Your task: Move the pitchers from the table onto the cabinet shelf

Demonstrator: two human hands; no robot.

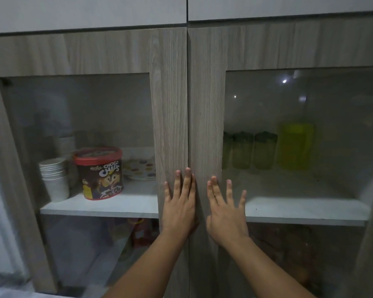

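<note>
A wooden cabinet with two glass-paned doors fills the view, and both doors are closed. My left hand (179,203) lies flat on the left door's frame (170,104), fingers apart. My right hand (225,211) lies flat on the right door's frame (205,104), fingers spread. Behind the right glass, a yellow pitcher (296,145) stands at the back of the white shelf (306,211). Left of it stand three green tumblers (265,150) with dark lids. Neither hand holds anything.
Behind the left glass stand a stack of white paper cups (55,177), a red-lidded Choco Chips tub (100,173) and spotted plates (141,169). The lower shelf holds dim, unclear items. White upper cabinet panels (86,11) sit above.
</note>
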